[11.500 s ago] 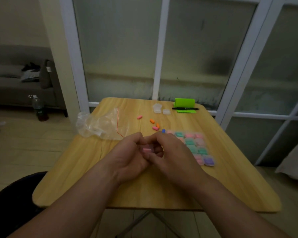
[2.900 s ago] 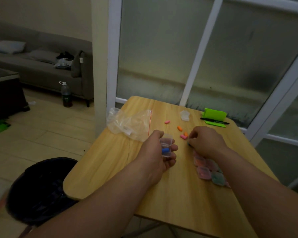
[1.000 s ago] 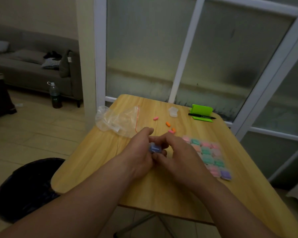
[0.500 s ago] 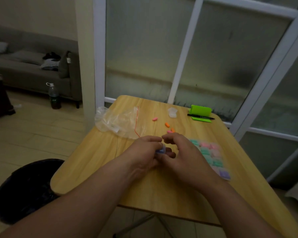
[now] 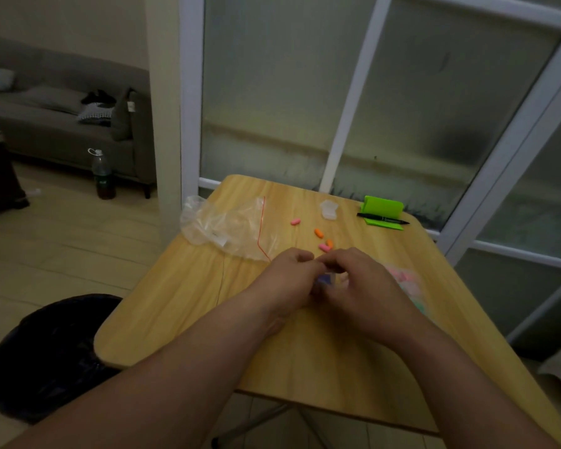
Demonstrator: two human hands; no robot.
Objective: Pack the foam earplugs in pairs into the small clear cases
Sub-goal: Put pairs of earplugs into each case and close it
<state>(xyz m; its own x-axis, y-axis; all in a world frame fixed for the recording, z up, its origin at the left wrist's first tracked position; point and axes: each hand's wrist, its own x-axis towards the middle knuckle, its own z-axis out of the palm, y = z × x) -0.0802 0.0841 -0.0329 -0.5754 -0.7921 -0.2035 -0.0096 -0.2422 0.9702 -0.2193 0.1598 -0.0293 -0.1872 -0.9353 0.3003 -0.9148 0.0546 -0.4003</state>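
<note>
Left hand [image 5: 285, 281] and right hand [image 5: 365, 288] pinch one case [image 5: 324, 279]; packed cases [image 5: 405, 280] line the table's [image 5: 321, 358] right edge; four earplugs [image 5: 319, 233] lie loose.

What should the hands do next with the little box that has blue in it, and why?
Probably press the lid shut. The left hand and the right hand both pinch the small clear case, and blue shows inside it, so it looks filled. The hands hide whether the lid is closed. It could then join the filled cases to the right.
</note>
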